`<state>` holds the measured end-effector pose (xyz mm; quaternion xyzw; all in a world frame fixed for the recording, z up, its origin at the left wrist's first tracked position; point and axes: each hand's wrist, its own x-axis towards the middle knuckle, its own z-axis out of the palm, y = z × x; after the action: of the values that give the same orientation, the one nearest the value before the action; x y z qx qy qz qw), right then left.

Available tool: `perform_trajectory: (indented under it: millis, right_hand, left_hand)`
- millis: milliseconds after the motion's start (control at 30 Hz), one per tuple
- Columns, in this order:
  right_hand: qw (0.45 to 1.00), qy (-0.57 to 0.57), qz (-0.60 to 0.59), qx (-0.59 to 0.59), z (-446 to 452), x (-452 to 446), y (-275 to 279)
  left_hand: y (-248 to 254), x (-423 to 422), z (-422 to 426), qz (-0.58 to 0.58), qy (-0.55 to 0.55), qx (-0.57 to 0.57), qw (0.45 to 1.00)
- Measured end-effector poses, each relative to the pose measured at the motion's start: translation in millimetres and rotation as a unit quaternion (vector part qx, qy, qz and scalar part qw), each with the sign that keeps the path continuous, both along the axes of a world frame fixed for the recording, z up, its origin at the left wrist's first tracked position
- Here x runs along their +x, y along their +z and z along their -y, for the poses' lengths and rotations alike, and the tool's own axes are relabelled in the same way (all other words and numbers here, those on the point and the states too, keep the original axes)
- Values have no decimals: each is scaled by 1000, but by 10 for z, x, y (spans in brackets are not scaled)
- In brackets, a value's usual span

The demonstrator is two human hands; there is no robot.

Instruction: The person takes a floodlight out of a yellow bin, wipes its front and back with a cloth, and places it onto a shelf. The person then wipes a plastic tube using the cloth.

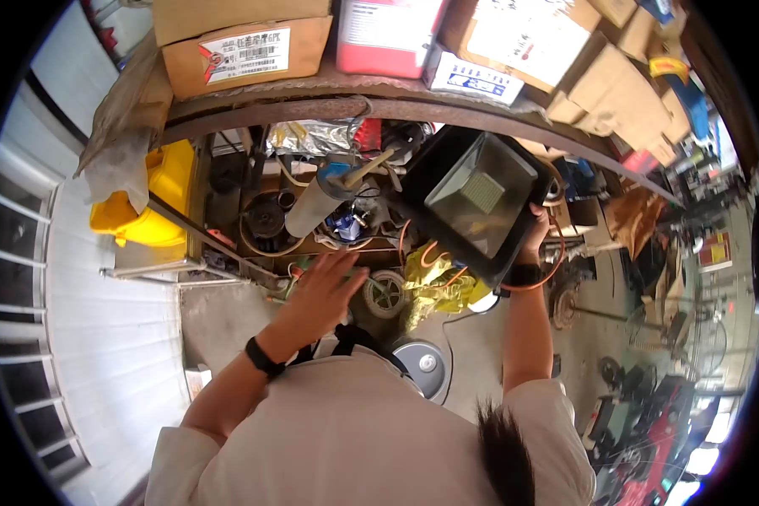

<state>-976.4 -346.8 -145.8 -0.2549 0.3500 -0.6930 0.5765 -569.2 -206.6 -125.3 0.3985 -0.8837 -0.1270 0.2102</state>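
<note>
A black square floodlight with a glass front and an orange cable is tilted over the right part of the cluttered shelf. My right hand grips its lower right edge, the fingers partly hidden behind the frame. Near the shelf's front edge, my left hand has its fingers spread and holds nothing. Beyond it stand a grey cylinder with a blue top and a blue-and-silver part. Crumpled yellow wrapping hangs below the floodlight, beside a small wheel.
Cardboard boxes and a red-pink container sit on the upper shelf, above a rusty metal rail. A yellow bin is at the left. On the floor below lies a round grey object.
</note>
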Motion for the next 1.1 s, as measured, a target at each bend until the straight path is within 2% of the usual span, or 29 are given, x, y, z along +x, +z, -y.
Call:
perform_trajectory:
  millis: [133, 167, 233, 300, 400, 500, 633, 800, 900, 967, 1067, 1100]
  right_hand:
    - [990, 130, 27, -47, 876, -163, -157]
    - [991, 121, 12, -61, 956, -45, -92]
    - [991, 107, 55, -54, 1253, 28, -206]
    - [991, 100, 82, -37, 1591, 102, -487]
    - [992, 109, 56, 6, 1916, 193, -907]
    - [993, 112, 6, 48, 2068, 223, -1227]
    - [988, 109, -87, 70, 2143, 20, -1389]
    - [953, 115, -267, 89, 2056, -426, -1628]
    - [883, 160, -431, 99, 2061, -805, -1908]
    - [778, 229, -577, 99, 2109, -1101, -1957]
    - [555, 316, -762, 104, 1917, -955, -1149]
    - [532, 367, -745, 167, 1684, -589, -484]
  left_hand:
    - [-272, 364, -208, -51, 95, 88, 990]
    - [-264, 431, -297, -68, 118, 125, 983]
    - [-217, 532, -415, -87, 166, 170, 967]
    - [-168, 616, -561, -89, 220, 198, 951]
    - [-243, 686, -746, -104, 282, 228, 926]
    - [-276, 657, -838, -115, 305, 243, 913]
    - [-321, 585, -862, -150, 315, 263, 900]
    - [-330, 552, -826, -150, 308, 267, 901]
    - [-365, 583, -807, -149, 294, 278, 902]
    - [-358, 625, -794, -140, 285, 291, 902]
    - [-327, 677, -805, -123, 287, 311, 898]
    - [-340, 708, -813, -118, 290, 310, 898]
